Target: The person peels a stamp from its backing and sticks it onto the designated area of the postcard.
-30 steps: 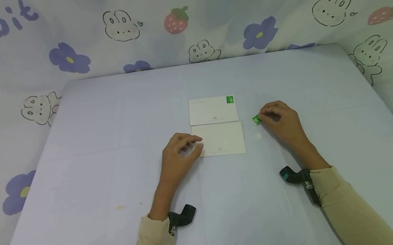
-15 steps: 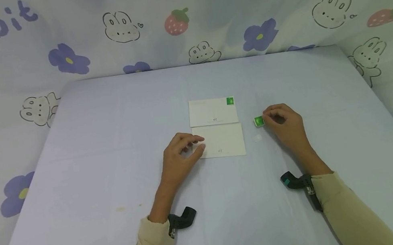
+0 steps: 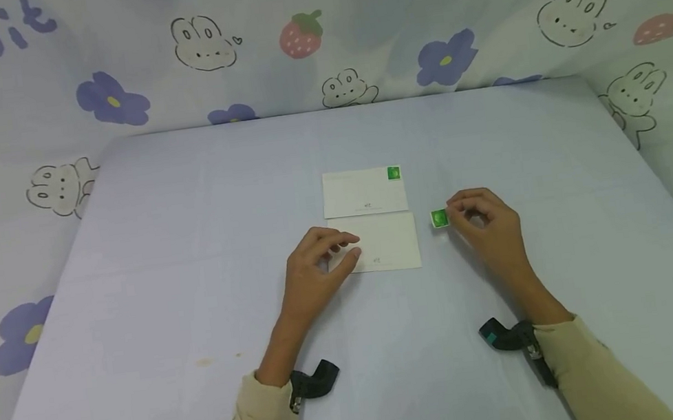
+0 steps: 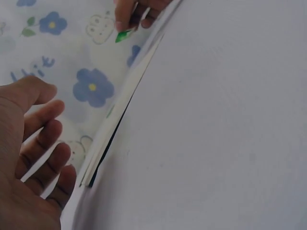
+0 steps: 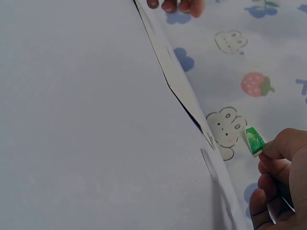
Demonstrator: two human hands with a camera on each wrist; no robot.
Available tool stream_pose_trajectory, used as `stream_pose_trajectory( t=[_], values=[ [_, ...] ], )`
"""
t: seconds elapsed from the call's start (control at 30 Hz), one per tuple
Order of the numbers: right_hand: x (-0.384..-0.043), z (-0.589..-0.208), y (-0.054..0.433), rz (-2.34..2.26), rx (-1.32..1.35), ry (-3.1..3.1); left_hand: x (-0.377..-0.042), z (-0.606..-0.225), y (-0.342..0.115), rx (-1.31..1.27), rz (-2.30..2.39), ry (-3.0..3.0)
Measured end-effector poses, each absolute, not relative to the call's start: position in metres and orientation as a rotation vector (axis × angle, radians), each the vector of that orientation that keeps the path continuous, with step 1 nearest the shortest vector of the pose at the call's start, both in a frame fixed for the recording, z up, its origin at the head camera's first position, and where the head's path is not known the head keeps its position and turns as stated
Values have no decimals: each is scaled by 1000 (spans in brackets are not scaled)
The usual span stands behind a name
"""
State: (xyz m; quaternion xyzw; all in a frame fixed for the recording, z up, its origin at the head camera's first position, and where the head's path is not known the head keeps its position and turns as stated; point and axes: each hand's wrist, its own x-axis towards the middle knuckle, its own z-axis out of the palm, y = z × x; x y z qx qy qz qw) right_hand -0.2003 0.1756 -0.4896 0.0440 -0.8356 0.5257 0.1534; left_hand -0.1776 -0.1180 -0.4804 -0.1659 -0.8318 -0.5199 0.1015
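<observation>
My right hand (image 3: 488, 224) pinches a small green stamp (image 3: 439, 219) by its right edge between thumb and fingertips, above the table right of the envelopes. In the right wrist view the stamp (image 5: 254, 141) looks slightly bent, its green face showing. Two white envelopes lie flat, one behind the other. The far envelope (image 3: 356, 194) bears a green stamp (image 3: 393, 173) in its top right corner; the near envelope (image 3: 386, 240) shows only small print near its lower edge. Over the near envelope's left end hovers my left hand (image 3: 316, 268), its fingers loosely curved and holding nothing.
A white cloth covers the table (image 3: 165, 292), with a small yellowish stain (image 3: 203, 362) at the front left. Behind rises a curtain (image 3: 372, 32) printed with rabbits, strawberries and flowers. A thin pale strip (image 5: 207, 164) lies on the table in the right wrist view.
My right hand has come nearer with the stamp, which has turned from tilted to nearly square with the envelopes. The left hand has shifted slightly right over the near envelope.
</observation>
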Motion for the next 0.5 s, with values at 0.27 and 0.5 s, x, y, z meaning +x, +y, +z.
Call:
stream_pose_trajectory(
  t=[0.27, 0.5],
  values=[
    [-177, -450, 150, 1606, 171, -2328, -176, -479, -116, -475, -1568, -2444],
    [-172, -452, 147, 1665, 297, -2224, -173, -479, -110, -505, -1584, -2436]
  ],
)
